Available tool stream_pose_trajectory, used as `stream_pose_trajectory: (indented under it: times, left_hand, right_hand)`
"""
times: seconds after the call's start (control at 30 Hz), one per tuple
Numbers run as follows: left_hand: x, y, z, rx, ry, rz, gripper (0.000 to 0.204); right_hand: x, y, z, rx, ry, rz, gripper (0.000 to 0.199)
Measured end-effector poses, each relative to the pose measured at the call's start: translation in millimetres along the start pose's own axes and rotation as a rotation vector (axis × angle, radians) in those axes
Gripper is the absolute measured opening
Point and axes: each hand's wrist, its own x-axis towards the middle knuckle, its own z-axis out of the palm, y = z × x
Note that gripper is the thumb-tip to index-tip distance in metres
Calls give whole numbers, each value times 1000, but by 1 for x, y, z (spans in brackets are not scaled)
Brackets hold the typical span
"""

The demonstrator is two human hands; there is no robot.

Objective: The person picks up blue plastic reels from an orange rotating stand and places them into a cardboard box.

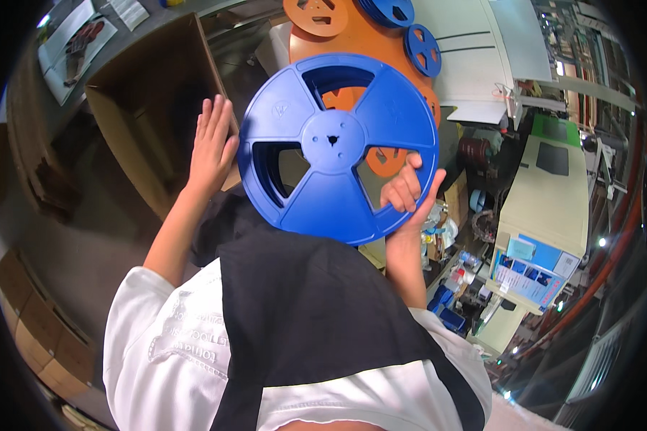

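Note:
A large blue plastic reel (332, 194) with three cut-out windows and a small centre hole is held up in front of my chest. More blue edges show behind it through the windows, so it may be a stack; I cannot count the layers. My right hand (410, 194) grips its right rim, with fingers curled through the lower right window and the thumb outside. My left hand (212, 144) is flat with fingers stretched upward, close beside the reel's left rim. Whether its thumb touches the rim I cannot tell.
An open cardboard box (140, 115) stands left, behind my left hand. Beyond the reel, an orange round surface (381, 54) carries smaller orange reels (316, 14) and blue reels (423, 50). A beige machine (539, 187) stands right. Stacked cartons (43, 330) are at lower left.

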Motion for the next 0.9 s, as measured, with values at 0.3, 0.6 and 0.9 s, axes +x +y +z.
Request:
stream_pose_trajectory:
  times: [0.3,0.6,0.9]
  left_hand:
    - [-9,49,-34,102,-367,499,66]
    - [-38,29,-57,-1284,-157,-528,32]
    - [-74,3,-58,-1765,-54,-726,42]
  right_hand:
    - [44,-13,25,34,128,-13,54]
    - [58,-14,21,-695,463,-28,51]
    - [44,-6,-1,-944,722,-54,44]
